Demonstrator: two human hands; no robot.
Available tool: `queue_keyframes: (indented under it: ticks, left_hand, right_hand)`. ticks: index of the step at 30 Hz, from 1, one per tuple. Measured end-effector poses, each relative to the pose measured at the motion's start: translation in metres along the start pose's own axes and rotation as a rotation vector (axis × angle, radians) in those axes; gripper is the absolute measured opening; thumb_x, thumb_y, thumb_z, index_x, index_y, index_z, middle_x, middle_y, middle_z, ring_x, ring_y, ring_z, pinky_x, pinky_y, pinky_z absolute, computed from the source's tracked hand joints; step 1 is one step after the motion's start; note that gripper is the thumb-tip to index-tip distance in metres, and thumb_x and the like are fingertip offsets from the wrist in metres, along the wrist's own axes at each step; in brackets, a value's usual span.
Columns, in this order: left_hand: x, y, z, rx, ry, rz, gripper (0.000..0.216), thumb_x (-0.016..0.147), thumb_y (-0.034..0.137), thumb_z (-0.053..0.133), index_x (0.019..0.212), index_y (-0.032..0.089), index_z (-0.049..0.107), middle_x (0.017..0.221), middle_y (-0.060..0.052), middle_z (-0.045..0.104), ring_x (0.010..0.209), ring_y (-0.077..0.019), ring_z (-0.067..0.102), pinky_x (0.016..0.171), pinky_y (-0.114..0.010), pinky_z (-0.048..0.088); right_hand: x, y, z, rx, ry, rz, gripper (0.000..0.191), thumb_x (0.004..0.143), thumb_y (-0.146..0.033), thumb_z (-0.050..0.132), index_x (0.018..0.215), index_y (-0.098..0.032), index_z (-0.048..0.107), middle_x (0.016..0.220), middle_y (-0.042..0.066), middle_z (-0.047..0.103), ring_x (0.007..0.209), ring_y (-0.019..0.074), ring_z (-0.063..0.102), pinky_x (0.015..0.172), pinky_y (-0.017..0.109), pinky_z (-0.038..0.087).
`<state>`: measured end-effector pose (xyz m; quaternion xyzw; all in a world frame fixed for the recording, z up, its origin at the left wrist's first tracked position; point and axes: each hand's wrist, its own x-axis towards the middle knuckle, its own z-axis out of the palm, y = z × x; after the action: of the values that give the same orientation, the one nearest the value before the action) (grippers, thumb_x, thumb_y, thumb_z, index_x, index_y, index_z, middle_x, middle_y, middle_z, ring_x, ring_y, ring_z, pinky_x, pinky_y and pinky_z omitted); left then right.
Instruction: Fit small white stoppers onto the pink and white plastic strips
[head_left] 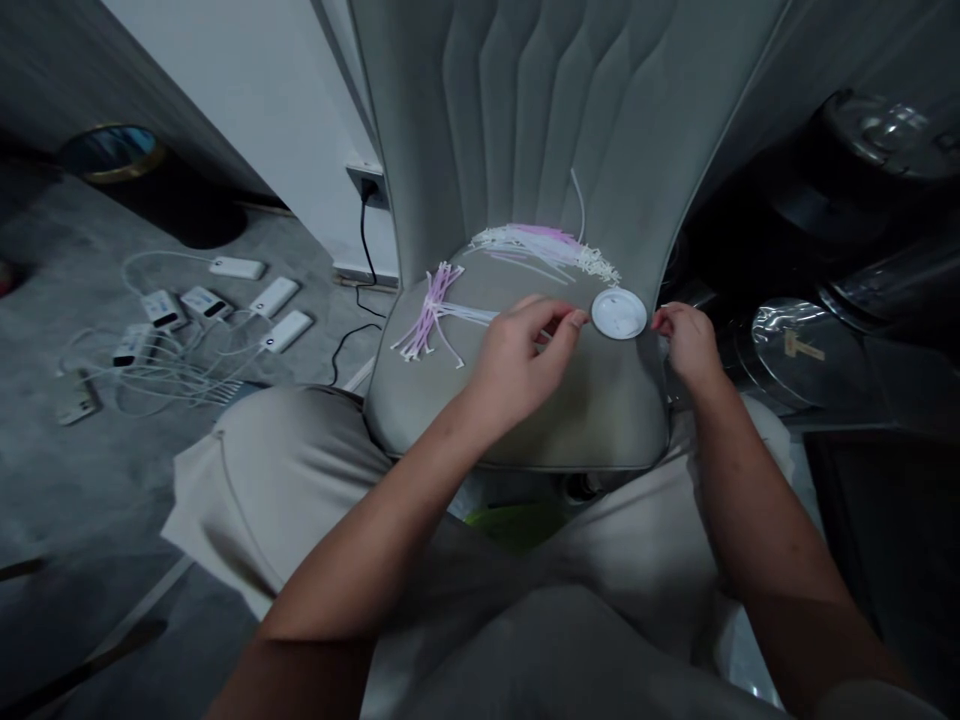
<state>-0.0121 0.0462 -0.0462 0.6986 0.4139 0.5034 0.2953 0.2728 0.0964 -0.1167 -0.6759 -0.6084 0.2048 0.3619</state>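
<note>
Over the seat of a grey padded chair [420, 410], my left hand [525, 350] has thumb and index finger close together, near a small round white dish [619, 325]. Whatever may be between those fingers is too small to name. White thin stems [469, 313] run from a bundle of pink strands with white tips [431, 310] to behind this hand; I cannot tell whether it touches them. On the dish's other side, my right hand [688, 343] is closed in a pinch, its content also unclear. Behind the dish lies a heap of pink and white thin sticks [536, 243].
Several white power banks [276, 297] with tangled cables lie on the floor at left, near a dark bin [150, 185]. A plug sits in a wall socket [367, 187]. Shiny round containers [802, 350] stand at right. One loose strand [580, 200] leans against the backrest.
</note>
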Motion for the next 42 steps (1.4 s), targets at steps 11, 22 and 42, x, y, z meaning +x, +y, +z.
queue_keyframes:
  ticks: [11,22,42]
  left_hand:
    - [-0.001,0.006,-0.003,0.010,-0.031,-0.040,0.025,0.098,0.032,0.056,0.090,0.017,0.074,0.086,-0.004,0.073,0.082,-0.0127,0.064,0.070,-0.024,0.047]
    - [-0.001,0.009,-0.006,0.017,-0.036,-0.005,0.027,0.099,0.034,0.055,0.089,0.017,0.074,0.085,-0.004,0.072,0.080,-0.0117,0.063,0.066,-0.023,0.045]
    - [0.000,0.012,-0.008,0.007,-0.033,0.007,0.024,0.098,0.031,0.057,0.089,0.017,0.074,0.084,-0.003,0.072,0.080,-0.0112,0.063,0.066,-0.023,0.046]
  right_hand:
    - [0.003,-0.002,0.005,-0.052,0.059,-0.083,0.026,0.085,-0.036,0.059,0.085,-0.017,0.078,0.091,0.008,0.076,0.091,0.0238,0.067,0.087,0.038,0.050]
    - [0.005,0.002,0.009,-0.005,0.059,0.024,0.023,0.077,-0.035,0.068,0.085,-0.016,0.077,0.076,0.004,0.072,0.069,0.0182,0.062,0.072,0.034,0.050]
    - [0.004,0.003,0.019,-0.085,0.049,-0.064,0.013,0.078,-0.028,0.068,0.076,-0.018,0.076,0.082,0.006,0.066,0.078,0.0200,0.058,0.078,0.036,0.049]
